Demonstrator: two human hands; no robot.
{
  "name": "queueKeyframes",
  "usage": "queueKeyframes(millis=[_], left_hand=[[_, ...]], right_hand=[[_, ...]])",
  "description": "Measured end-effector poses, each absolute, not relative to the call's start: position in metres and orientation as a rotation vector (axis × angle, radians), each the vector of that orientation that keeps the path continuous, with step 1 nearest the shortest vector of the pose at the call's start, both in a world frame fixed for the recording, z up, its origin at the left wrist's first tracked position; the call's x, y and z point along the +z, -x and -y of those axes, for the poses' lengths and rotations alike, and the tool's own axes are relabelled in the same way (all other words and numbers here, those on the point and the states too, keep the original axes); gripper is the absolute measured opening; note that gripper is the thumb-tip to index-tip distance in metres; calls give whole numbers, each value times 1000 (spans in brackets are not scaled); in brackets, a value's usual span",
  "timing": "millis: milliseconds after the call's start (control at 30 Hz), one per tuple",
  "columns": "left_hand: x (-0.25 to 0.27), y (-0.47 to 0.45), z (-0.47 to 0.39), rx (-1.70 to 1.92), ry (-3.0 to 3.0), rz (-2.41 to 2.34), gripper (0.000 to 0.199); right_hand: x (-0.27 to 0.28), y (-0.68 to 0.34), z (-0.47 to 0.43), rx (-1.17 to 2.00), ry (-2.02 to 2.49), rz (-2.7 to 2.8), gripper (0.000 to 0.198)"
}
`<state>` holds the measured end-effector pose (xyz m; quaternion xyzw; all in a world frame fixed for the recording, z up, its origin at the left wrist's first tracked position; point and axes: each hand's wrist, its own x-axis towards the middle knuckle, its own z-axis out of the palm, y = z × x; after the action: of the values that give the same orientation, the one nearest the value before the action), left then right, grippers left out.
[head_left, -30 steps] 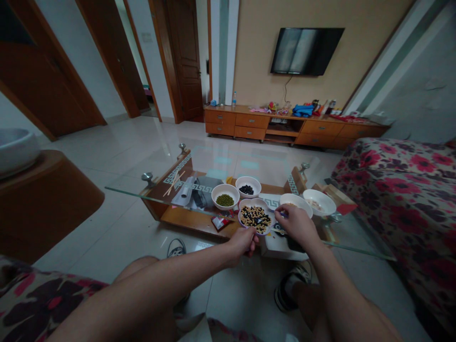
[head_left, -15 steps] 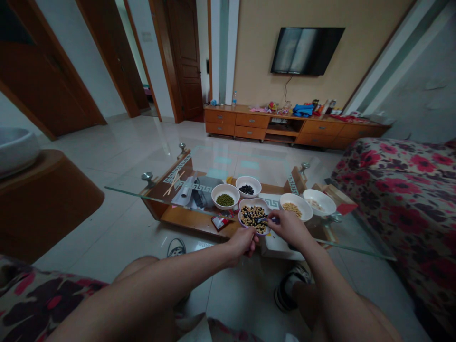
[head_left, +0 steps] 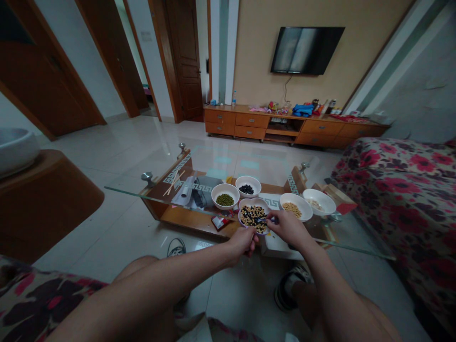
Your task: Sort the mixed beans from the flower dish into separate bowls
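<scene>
At the edge of the glass tabletop [head_left: 363,251], a mixed-bean bowl [head_left: 253,201], left hand [head_left: 244,243] gripping its near side, right hand [head_left: 285,227] with fingers pinching a small utensil [head_left: 262,220] inside, further left than a second ago

Wall-mounted television [head_left: 308,51], long wooden cabinet [head_left: 251,126], flower-patterned sofa [head_left: 406,190]

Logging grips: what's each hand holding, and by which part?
Left hand: lobed bowl of beans, by its near edge. Right hand: slim utensil, by its upper end.
</scene>
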<state>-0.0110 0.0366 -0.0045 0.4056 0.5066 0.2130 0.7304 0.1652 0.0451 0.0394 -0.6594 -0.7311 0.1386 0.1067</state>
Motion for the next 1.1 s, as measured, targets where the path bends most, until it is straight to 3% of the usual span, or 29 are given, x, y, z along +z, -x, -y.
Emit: queueKeyframes(millis=[533,1100], left_hand=[[-6,11,-37,474,-859,-1121,33],[-14,8,-42,462,-844,-1151,32]], right_hand=[[42,-166,-47,406,1819,2049,23],[40,-134,-94,117,1920,1669,29]])
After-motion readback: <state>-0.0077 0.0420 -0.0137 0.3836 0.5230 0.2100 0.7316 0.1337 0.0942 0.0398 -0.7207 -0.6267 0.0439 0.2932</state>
